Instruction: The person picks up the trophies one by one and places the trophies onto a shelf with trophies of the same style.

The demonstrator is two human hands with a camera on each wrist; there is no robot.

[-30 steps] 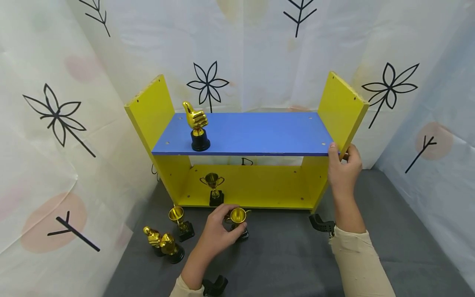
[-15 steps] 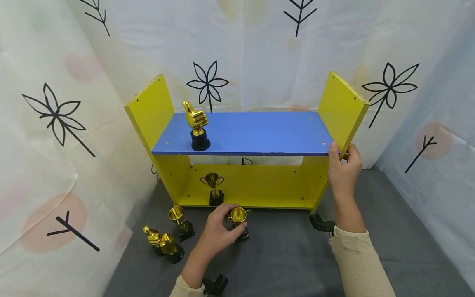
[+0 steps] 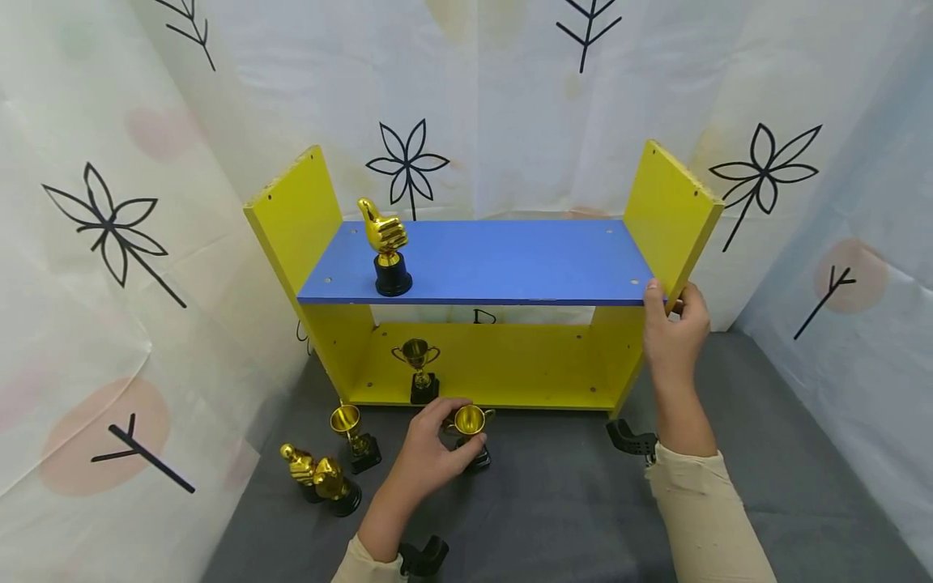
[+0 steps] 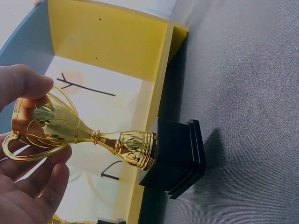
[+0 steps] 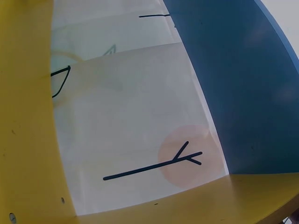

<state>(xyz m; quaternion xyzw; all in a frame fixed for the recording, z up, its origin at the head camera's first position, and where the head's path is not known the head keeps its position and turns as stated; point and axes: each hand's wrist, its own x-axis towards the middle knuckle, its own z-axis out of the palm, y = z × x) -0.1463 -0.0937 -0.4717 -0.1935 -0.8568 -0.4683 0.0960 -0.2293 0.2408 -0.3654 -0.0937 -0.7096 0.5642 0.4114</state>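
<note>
With position practically unchanged over the last second, the left hand, half-curled, pinches the trophy before the shelf's lower front edge (hence still unshelved); the right hand grips its right front edge.

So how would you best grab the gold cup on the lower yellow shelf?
Probably by the stem, slimmer than the bowl above and black base below. Come from the front: the cup stands upright near the lower shelf's front edge, and the blue board overhead would likely hinder reaching down.
</note>
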